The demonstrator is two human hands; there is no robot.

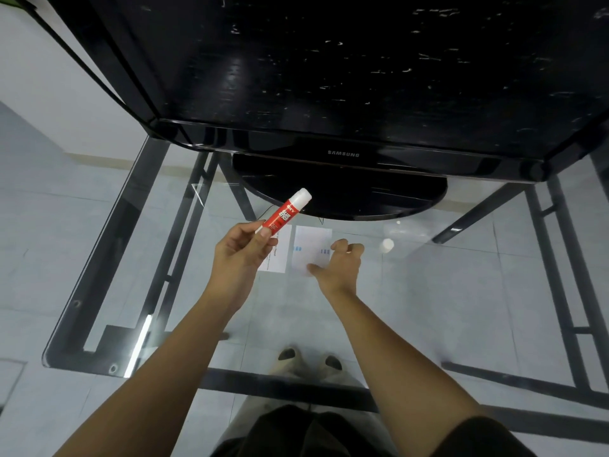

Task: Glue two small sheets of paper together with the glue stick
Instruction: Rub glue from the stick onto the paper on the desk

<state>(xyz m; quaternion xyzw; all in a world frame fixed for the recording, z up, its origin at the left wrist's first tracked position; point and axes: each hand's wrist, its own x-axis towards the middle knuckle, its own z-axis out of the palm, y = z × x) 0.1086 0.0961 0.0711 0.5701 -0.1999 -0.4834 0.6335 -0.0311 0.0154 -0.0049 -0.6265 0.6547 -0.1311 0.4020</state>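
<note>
My left hand is shut on a red glue stick, pinching its lower end so that its white tip points up and away, above the glass table. Two small white sheets lie side by side on the glass. The left sheet has printed text and is partly hidden by my left hand. The right sheet carries small blue marks. My right hand rests over the right sheet's near right part, thumb on its lower edge, fingers loosely curled and holding nothing.
A black Samsung television on a round base stands just behind the sheets. A small white cap lies on the glass table to the right of my right hand. The table's dark frame and my feet show through the glass.
</note>
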